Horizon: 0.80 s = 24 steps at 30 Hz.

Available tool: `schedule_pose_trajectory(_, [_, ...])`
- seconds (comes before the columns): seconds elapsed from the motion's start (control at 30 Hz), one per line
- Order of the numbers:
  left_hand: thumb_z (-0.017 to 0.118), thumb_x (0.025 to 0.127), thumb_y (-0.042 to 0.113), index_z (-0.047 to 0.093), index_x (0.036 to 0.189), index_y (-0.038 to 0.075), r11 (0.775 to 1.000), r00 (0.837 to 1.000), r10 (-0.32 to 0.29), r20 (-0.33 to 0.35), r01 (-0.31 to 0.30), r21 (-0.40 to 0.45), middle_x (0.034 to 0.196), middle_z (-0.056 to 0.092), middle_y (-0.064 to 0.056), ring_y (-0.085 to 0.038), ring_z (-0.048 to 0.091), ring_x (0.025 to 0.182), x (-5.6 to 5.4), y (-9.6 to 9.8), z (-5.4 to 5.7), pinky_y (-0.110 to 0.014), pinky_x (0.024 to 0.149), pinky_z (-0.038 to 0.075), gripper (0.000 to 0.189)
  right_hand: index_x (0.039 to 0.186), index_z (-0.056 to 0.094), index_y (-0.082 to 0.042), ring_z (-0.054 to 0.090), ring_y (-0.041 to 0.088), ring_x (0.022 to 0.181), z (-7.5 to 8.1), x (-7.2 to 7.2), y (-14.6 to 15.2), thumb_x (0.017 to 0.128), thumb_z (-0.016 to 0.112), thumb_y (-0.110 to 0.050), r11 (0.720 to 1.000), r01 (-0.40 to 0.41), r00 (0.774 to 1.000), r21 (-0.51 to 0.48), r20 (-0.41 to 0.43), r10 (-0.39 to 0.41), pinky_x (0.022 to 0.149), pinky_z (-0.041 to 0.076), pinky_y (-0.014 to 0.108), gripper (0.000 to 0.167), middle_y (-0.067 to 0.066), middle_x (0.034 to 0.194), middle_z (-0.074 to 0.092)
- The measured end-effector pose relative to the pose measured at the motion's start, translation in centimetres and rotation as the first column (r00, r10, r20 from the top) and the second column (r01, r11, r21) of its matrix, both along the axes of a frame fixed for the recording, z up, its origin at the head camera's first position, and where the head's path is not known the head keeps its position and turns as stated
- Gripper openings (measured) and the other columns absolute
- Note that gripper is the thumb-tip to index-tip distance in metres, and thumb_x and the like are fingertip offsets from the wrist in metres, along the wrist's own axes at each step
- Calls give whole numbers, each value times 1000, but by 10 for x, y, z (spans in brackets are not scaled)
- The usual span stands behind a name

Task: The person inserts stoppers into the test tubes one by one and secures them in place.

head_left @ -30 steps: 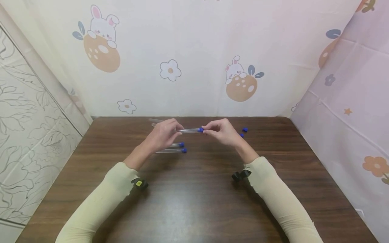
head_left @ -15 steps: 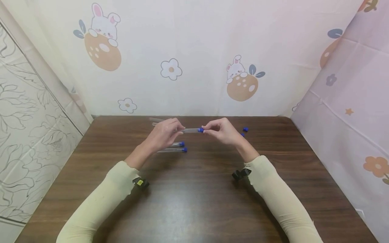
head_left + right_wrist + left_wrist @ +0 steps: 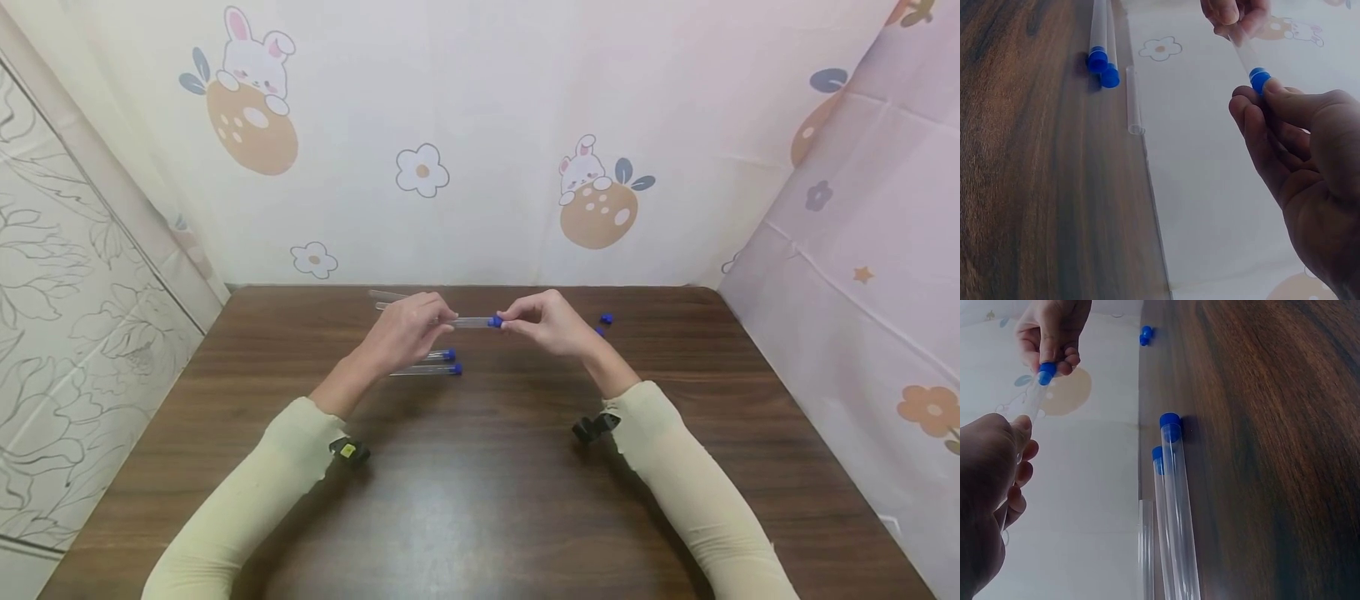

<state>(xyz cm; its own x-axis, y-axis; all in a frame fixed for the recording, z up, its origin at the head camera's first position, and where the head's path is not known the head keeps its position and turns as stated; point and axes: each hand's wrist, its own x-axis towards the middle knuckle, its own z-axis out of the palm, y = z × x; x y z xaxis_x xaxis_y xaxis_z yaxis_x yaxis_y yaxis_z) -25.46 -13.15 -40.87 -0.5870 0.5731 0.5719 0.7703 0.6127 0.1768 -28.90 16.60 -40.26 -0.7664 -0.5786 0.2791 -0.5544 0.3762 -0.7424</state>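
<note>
Above the table, my left hand [image 3: 408,332] grips a clear test tube [image 3: 472,322] that lies level, its open-end side toward the right. At that end my right hand [image 3: 549,323] pinches a blue cap [image 3: 1259,79] between thumb and fingertips. In the right wrist view the cap sits in the tube's mouth. Two capped tubes [image 3: 1179,506] lie side by side on the table below my left hand. Beyond them rests an uncapped tube [image 3: 1134,103]; in the head view, clear tube ends [image 3: 384,296] show behind my left hand, the rest hidden by it.
Loose blue caps [image 3: 606,318] lie on the table just right of my right hand. The brown wooden table [image 3: 480,500] runs back to a printed curtain [image 3: 495,167]. Another curtain [image 3: 847,333] hangs along the right side.
Both hands keep their hold on the tube and cap with almost no movement. The whole head view has shifted very slightly.
</note>
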Motion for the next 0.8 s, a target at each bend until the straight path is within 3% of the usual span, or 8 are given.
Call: schedule_pose_trajectory(0.8, [81, 103, 9, 79, 111, 3, 998, 999, 40, 5, -40, -43, 104, 82, -9, -22, 74, 87, 2, 3, 0, -36, 78, 66, 10, 107, 85, 5, 84, 40, 113, -2, -3, 0, 102, 80, -3, 998, -2, 1000, 62, -5, 2, 84, 62, 20, 11, 21, 113, 87])
